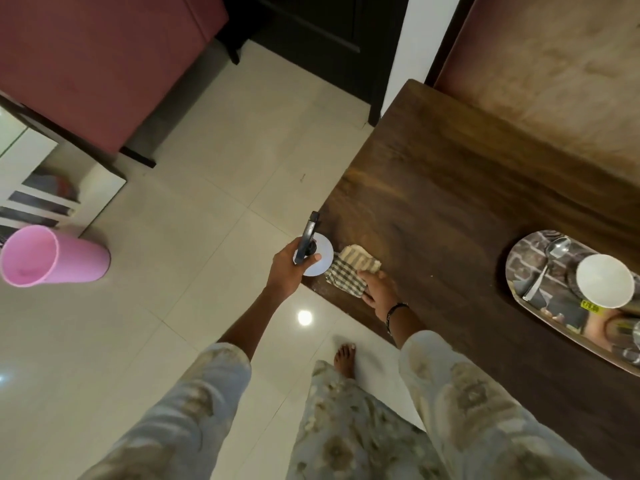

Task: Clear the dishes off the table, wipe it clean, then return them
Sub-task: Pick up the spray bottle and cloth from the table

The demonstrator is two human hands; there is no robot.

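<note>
Right hand: presses checked cloth on wooden table corner; wiping under way. Left hand: grips dark phone above white disc. Steel tray with white bowl, spoon: on the table, apparently uncleared.

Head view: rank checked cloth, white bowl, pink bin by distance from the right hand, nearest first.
1. Checked cloth: under the right hand, at the table's corner.
2. White bowl: to its right, on the steel tray.
3. Pink bin: far left, on the floor.
</note>
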